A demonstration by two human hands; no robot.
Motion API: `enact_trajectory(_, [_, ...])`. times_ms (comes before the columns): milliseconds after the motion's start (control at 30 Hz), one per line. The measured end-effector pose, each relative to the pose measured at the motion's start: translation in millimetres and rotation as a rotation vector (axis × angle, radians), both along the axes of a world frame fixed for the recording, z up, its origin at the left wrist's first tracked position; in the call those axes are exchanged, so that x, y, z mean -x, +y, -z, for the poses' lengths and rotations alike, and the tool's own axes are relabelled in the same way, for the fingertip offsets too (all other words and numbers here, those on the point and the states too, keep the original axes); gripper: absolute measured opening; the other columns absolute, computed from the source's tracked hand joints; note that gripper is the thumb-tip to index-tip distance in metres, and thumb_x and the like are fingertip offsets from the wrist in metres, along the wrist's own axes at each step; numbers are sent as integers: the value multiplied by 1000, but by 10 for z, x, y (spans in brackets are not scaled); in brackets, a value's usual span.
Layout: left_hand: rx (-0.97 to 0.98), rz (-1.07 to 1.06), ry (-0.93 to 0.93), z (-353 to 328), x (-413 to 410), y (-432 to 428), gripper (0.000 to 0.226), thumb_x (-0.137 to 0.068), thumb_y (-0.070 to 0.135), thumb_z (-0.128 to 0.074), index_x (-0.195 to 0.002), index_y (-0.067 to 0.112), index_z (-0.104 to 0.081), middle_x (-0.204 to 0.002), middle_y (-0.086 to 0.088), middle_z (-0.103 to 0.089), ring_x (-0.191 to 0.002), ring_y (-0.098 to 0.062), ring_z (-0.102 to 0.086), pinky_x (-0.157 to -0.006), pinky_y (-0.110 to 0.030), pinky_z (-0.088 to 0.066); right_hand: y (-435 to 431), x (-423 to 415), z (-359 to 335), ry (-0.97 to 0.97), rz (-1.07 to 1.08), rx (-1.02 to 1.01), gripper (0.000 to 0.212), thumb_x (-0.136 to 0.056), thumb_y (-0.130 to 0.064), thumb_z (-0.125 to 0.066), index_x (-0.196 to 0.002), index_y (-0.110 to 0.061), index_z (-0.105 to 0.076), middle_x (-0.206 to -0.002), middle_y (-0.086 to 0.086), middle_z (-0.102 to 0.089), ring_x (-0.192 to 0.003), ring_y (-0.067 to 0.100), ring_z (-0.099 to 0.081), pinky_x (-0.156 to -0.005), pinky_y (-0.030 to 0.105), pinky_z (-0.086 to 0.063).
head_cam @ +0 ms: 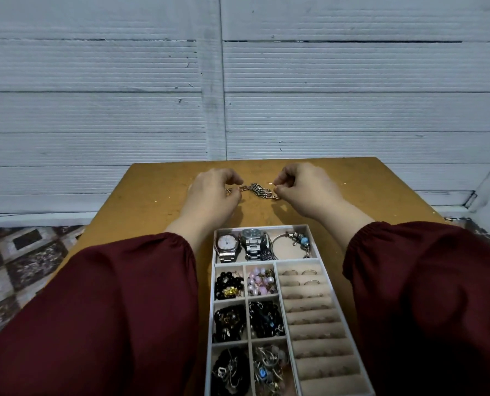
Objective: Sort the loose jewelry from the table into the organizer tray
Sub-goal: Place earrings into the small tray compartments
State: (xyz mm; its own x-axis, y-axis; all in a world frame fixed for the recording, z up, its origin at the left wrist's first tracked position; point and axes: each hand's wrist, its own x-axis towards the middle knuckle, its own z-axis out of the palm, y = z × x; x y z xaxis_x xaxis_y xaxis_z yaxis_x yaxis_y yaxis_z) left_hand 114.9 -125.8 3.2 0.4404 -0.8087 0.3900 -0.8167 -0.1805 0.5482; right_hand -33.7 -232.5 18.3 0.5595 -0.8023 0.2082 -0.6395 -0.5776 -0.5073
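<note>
Head view. A silver link chain (259, 190) sits on the far half of the brown counter (381, 190), well apart from the organizer tray (211, 310) at the near edge. The chain's long axis runs left to right, roughly parallel to the counter's far edge. Its links are bunched in the middle, and a short end trails out past the left hand (212, 192).

Both hands are curled, palms down. The left hand pinches the chain near its left end between thumb and fingertips. The right hand (303, 187) pinches the right end in the same way. Whether the bunched middle rests on the counter or hangs just above it cannot be told.

The tray's long axis runs away from the person. Its far compartment holds two watches (252, 241) and a charm bangle (295, 241). Six small compartments on the left hold bead bracelets (261, 281) and tangled pieces. The ring rolls (312, 318) on the right carry several rings. Maroon sleeves (109, 310) flank the tray.
</note>
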Motion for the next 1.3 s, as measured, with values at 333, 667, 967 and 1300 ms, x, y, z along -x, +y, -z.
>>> enact_trajectory(333, [-280,-240,-198,312,-407,-92,43,-96,32,-38,-135,14,-46,-144,-11,-42,-135,-29,-30,-110,-43,-23,-340,-495,258,356,-20,121,40,-84,-48,-65,-115,-23,-66,-120,6,-63,-112,31,-56,-87,34,-46])
enact_trajectory(667, [-577,-226,-151,548,-517,-99,75,-96,57,-15,-152,8,-5,-160,-10,0,-147,-26,3,-117,-45,2,-399,-698,293,450,-53,181,30,-91,-43,-57,-93,-13,-57,-112,11,-61,-103,32,-57,-77,33,-42])
enact_trajectory(967, [-542,-232,-172,559,-495,-77,74,-96,57,-17,-152,9,-11,-160,-10,-5,-147,-25,-1,-118,-45,-1,-394,-617,152,298,-27,87,22,-94,-35,-54,-97,-14,-58,-102,8,-64,-95,30,-58,-72,32,-41])
enact_trajectory(1300, [-567,-217,-171,565,-376,85,72,-96,58,-16,-152,13,-8,-161,-7,-1,-147,-25,1,-118,-46,1,-308,-368,-261,-263,-85,-117,12,-80,-20,-73,-82,-18,-61,-69,-6,-55,-67,13,-54,-64,27,-41])
